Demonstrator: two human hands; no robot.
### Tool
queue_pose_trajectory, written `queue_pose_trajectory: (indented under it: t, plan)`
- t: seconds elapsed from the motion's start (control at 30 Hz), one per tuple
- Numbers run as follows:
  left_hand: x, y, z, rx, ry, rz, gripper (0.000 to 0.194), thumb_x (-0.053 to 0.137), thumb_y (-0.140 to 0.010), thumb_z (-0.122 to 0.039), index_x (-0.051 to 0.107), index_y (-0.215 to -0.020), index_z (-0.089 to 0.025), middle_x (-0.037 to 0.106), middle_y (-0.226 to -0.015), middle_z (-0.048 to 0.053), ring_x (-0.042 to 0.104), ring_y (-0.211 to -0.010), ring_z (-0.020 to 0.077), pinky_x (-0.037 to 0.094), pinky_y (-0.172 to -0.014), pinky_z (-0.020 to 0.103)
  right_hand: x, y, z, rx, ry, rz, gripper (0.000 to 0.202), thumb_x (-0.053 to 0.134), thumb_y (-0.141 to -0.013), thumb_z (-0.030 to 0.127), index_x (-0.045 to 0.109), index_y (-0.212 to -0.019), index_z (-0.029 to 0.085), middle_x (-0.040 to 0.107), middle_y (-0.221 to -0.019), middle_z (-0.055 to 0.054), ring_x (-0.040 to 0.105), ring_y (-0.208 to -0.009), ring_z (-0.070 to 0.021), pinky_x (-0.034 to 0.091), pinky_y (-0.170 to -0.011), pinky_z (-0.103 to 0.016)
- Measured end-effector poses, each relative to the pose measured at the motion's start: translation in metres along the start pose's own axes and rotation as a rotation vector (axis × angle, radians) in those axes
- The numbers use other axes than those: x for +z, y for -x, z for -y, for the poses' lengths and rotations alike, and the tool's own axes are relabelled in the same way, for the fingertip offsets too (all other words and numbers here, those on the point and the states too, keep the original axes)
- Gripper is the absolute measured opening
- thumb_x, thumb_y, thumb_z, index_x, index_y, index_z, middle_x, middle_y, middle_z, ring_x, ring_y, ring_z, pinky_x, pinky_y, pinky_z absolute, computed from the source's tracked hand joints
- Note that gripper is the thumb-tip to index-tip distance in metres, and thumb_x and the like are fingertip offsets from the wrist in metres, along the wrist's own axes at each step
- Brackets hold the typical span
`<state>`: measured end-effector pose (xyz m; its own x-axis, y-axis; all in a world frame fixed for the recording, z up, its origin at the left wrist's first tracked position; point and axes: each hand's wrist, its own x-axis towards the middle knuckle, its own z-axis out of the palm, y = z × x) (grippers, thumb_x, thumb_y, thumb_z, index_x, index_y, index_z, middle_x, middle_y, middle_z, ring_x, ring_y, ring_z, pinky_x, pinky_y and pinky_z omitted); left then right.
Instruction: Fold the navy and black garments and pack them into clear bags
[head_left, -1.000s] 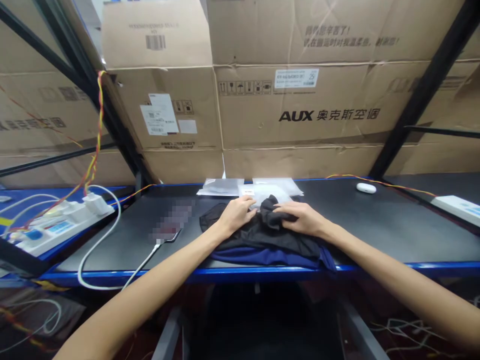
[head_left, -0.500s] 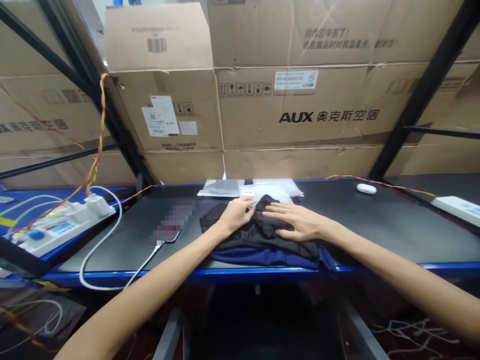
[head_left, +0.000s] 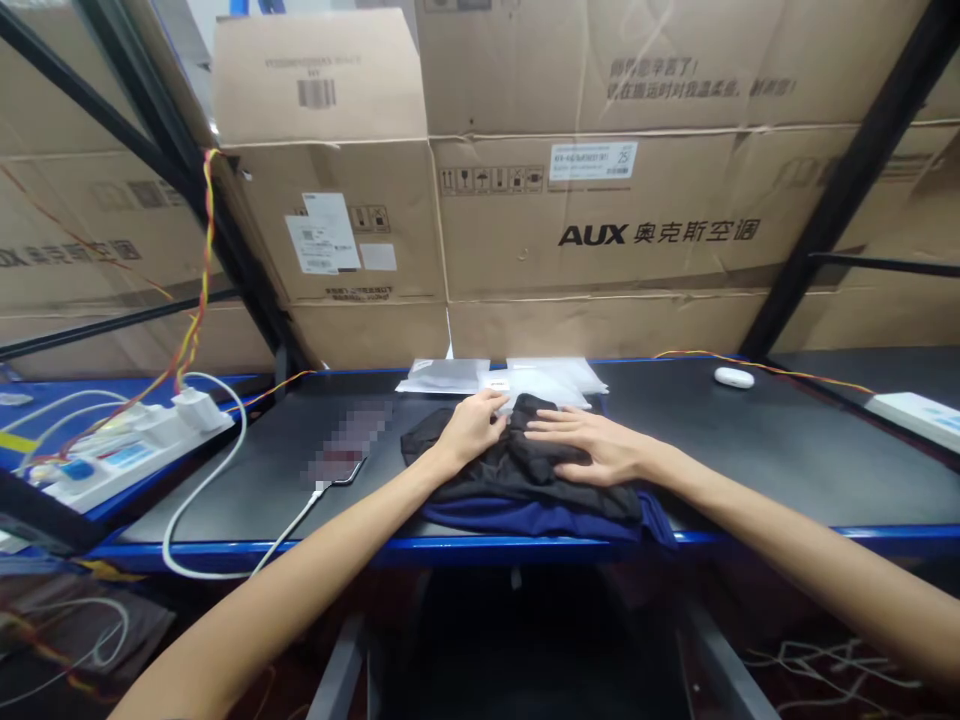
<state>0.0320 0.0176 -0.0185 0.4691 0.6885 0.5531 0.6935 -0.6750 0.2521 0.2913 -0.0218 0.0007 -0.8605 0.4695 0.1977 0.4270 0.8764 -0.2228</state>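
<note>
A crumpled black cloth [head_left: 480, 482], perhaps a garment, lies at the front of the desk. Beneath its near edge a dark blue cloth [head_left: 525, 515] shows, with one end hanging slightly over the desk's edge. My left hand [head_left: 474, 430] is on the left part of the black cloth, its fingers curled and closed on the fabric. To the right, my right hand [head_left: 592, 442] rests palm down on the same cloth, fingers stretched out. Between the hands the fabric stands up in a bunched fold. White translucent plastic bags [head_left: 559, 376] lie just behind the cloth.
Left of the cloth lies a blurred-out phone [head_left: 346, 445] on a white charging cable [head_left: 289, 538]. A power strip [head_left: 142, 450] stands further left. A small white case [head_left: 733, 377] and another white strip [head_left: 919, 418] are at right. Cardboard boxes [head_left: 600, 270] wall off the back.
The bunched fold of black cloth between my hands has shifted slightly left and sunk a little. Both hands stay nearly where they were.
</note>
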Motion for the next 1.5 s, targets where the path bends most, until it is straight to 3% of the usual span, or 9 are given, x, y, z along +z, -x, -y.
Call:
queue_pose_trajectory:
  t: [0.23, 0.57, 0.7, 0.8, 0.9, 1.1, 1.3, 1.4, 1.5]
  plan:
    - [-0.001, 0.000, 0.000, -0.034, 0.013, 0.008, 0.034, 0.063, -0.085, -0.013, 0.069, -0.117, -0.019, 0.069, -0.119, 0.007, 0.068, -0.102, 0.0209, 0.056, -0.094, 0.031, -0.001, 0.000, 0.000, -0.063, 0.032, 0.006, 0.063, 0.058, -0.091, 0.034, 0.038, -0.151, 0.030, 0.045, -0.153, -0.002, 0.027, -0.148, -0.0292, 0.011, -0.122, -0.057]
    - [-0.002, 0.001, -0.001, 0.006, 0.053, 0.004, 0.033, 0.060, -0.085, -0.013, 0.070, -0.116, -0.020, 0.068, -0.119, 0.007, 0.069, -0.099, 0.0197, 0.057, -0.087, 0.029, -0.003, -0.002, -0.001, -0.014, -0.060, 0.012, 0.062, 0.060, -0.091, 0.040, 0.042, -0.150, 0.030, 0.046, -0.153, -0.005, 0.034, -0.145, -0.0287, 0.027, -0.119, -0.052]
    - [-0.001, 0.001, -0.001, 0.019, 0.130, 0.001, 0.033, 0.057, -0.085, -0.011, 0.070, -0.114, -0.021, 0.069, -0.119, 0.006, 0.068, -0.103, 0.0193, 0.056, -0.092, 0.029, 0.000, -0.005, -0.001, 0.090, -0.097, 0.014, 0.063, 0.059, -0.092, 0.042, 0.041, -0.150, 0.028, 0.040, -0.156, -0.005, 0.026, -0.148, -0.0301, 0.026, -0.119, -0.053]
    - [-0.001, 0.000, -0.001, -0.041, 0.206, -0.023, 0.032, 0.057, -0.084, -0.010, 0.069, -0.112, -0.019, 0.073, -0.102, 0.004, 0.070, -0.090, 0.0173, 0.058, -0.086, 0.029, 0.002, -0.009, -0.002, 0.185, -0.082, 0.010, 0.062, 0.057, -0.092, 0.043, 0.042, -0.150, 0.028, 0.039, -0.157, -0.005, 0.023, -0.149, -0.0309, 0.027, -0.119, -0.053]
    - [-0.003, -0.001, -0.002, -0.091, 0.237, -0.063, 0.025, 0.058, -0.082, -0.011, 0.068, -0.104, -0.017, 0.072, -0.086, 0.003, 0.069, -0.079, 0.0165, 0.058, -0.079, 0.028, 0.004, -0.018, -0.004, 0.238, -0.047, -0.033, 0.057, 0.056, -0.092, 0.039, 0.047, -0.147, 0.025, 0.044, -0.154, -0.009, 0.032, -0.145, -0.0310, 0.032, -0.117, -0.051]
    - [-0.007, -0.001, -0.004, -0.072, 0.343, -0.048, 0.023, 0.059, -0.076, -0.008, 0.066, -0.096, -0.018, 0.071, -0.084, 0.001, 0.069, -0.080, 0.0151, 0.058, -0.075, 0.025, 0.005, -0.043, -0.004, 0.374, 0.078, -0.153, 0.037, 0.050, -0.092, 0.026, 0.064, -0.124, 0.016, 0.066, -0.128, -0.014, 0.062, -0.117, -0.0293, 0.048, -0.102, -0.044]
    - [-0.006, -0.001, -0.004, -0.047, 0.364, -0.046, 0.025, 0.059, -0.074, -0.006, 0.063, -0.095, -0.019, 0.069, -0.080, -0.001, 0.068, -0.076, 0.0132, 0.058, -0.072, 0.024, 0.008, -0.065, 0.002, 0.682, 0.263, -0.109, 0.035, 0.045, -0.096, 0.036, 0.065, -0.115, 0.015, 0.069, -0.118, -0.019, 0.065, -0.109, -0.0340, 0.052, -0.091, -0.046]
    - [-0.009, -0.002, -0.004, -0.056, 0.324, -0.066, 0.018, 0.059, -0.072, -0.007, 0.063, -0.086, -0.018, 0.069, -0.080, 0.000, 0.067, -0.076, 0.0145, 0.057, -0.070, 0.025, 0.005, -0.056, 0.000, 0.606, 0.195, -0.081, 0.041, 0.046, -0.097, 0.044, 0.062, -0.123, 0.016, 0.068, -0.121, -0.017, 0.065, -0.111, -0.0325, 0.052, -0.093, -0.044]
    - [-0.012, -0.002, -0.003, -0.078, 0.262, -0.081, 0.012, 0.059, -0.070, -0.008, 0.062, -0.075, -0.018, 0.068, -0.077, 0.000, 0.064, -0.073, 0.0149, 0.054, -0.069, 0.025, -0.001, -0.037, -0.005, 0.415, 0.047, -0.036, 0.063, 0.052, -0.093, 0.057, 0.048, -0.142, 0.017, 0.055, -0.142, -0.017, 0.053, -0.129, -0.0329, 0.044, -0.106, -0.046]
